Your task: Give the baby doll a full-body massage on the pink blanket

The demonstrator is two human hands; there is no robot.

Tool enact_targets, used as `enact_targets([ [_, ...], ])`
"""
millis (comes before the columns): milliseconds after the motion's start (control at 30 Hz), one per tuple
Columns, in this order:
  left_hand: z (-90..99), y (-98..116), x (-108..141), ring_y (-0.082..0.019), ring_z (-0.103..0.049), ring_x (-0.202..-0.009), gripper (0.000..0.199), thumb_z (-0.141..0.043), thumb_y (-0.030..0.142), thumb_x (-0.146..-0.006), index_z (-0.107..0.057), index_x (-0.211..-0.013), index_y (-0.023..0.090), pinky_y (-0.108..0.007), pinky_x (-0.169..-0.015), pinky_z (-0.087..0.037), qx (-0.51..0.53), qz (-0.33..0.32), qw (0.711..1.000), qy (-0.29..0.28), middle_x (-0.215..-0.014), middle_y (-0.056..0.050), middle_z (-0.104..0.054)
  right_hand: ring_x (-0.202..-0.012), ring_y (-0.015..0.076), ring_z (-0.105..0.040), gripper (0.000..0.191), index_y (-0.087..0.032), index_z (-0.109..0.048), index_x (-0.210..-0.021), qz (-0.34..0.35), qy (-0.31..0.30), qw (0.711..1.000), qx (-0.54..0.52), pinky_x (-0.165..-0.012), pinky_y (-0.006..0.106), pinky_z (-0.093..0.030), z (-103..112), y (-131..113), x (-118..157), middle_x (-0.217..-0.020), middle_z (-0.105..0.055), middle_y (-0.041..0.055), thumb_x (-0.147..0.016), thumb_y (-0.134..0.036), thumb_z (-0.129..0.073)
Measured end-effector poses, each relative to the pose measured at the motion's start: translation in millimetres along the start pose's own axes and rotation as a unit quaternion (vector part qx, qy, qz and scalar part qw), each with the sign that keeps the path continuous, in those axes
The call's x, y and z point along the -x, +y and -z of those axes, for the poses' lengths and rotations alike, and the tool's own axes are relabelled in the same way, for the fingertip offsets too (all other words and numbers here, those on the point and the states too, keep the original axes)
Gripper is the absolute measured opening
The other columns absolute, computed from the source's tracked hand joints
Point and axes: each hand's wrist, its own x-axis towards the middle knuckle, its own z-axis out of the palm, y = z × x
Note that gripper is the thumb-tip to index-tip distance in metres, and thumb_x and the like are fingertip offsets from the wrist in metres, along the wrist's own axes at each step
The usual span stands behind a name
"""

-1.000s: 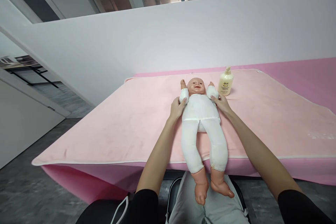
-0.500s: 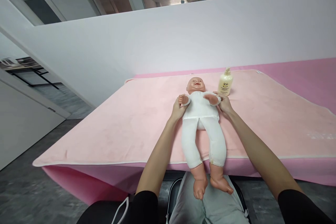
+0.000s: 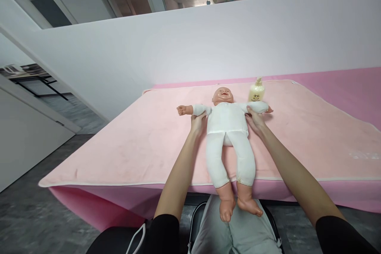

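Holding a doll (image 3: pixel 228 121) by both outspread arms

At the far left of the bench (image 3: pixel 297 191), a pale pink blanket (image 3: pixel 127 143) spreads over a darker pink cloth (image 3: pixel 345 83), probably to give a soft surface for the doll. Below the blanket's near edge on this side stands a dark chair (image 3: pixel 111 240).

Moving right, one arm of the doll points out to the left, its bare fist over the blanket. The person's left hand (image 3: pixel 198 122) grips this arm close to the shoulder, from underneath; most of the fingers are hidden. Holding it there seems to leave the forearm free and straight.

In the middle, the doll lies face up on the blanket in its white suit, head toward the wall (image 3: pixel 190 47). Its legs reach past the bench edge, so the bare feet sit above the person's lap (image 3: pixel 238 236). Placed feet-first, the doll probably keeps both arms in equal reach.

Further right, the right hand (image 3: pixel 255 122) grips the other upper arm, matching the left, perhaps to keep both sides even. Behind this arm stands an upright pump bottle (image 3: pixel 256 90), its lower part hidden, perhaps set there to be handy.
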Motion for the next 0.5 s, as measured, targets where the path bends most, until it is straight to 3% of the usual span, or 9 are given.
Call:
enact_targets([
  [233, 4.7, 0.6, -7.4, -0.011, -0.063, -0.084, 0.002, -0.054, 0.014, -0.08, -0.055, -0.082, 0.015, -0.025, -0.083, -0.051, 0.106, 0.089, 0.987, 0.086, -0.083, -0.004, -0.064, -0.095, 0.0153, -0.061, 0.033, -0.022, -0.05, -0.096, -0.017, 0.039, 0.999, -0.001, -0.079, 0.031, -0.056, 11.3, 3.2, -11.5, -0.101, -0.063, 0.0011, -0.067, -0.014, -0.062],
  [367, 8.5, 2.8, -8.5, -0.01, -0.063, -0.081, 0.008, -0.053, 0.01, -0.079, -0.052, -0.083, 0.016, -0.024, -0.078, -0.053, 0.097, 0.129, 0.979, 0.121, -0.08, -0.003, -0.063, -0.091, 0.016, -0.062, 0.03, -0.019, -0.049, -0.099, -0.075, 0.038, 0.996, -0.024, -0.077, 0.033, -0.056, 11.4, -3.7, -11.7, -0.101, -0.062, 0.0043, -0.07, -0.011, -0.052],
  [500, 15.4, 4.8, -9.3, -0.011, -0.061, -0.073, 0.009, -0.048, 0.009, -0.079, -0.049, -0.084, 0.016, -0.028, -0.074, -0.054, 0.072, 0.155, 0.972, 0.162, -0.077, -0.003, -0.059, -0.089, 0.0197, -0.063, 0.036, -0.017, -0.043, -0.112, -0.077, 0.083, 0.993, 0.016, -0.07, 0.039, -0.058, 17.9, -9.6, -12.5, -0.108, -0.059, 0.0099, -0.077, -0.023, -0.048],
])
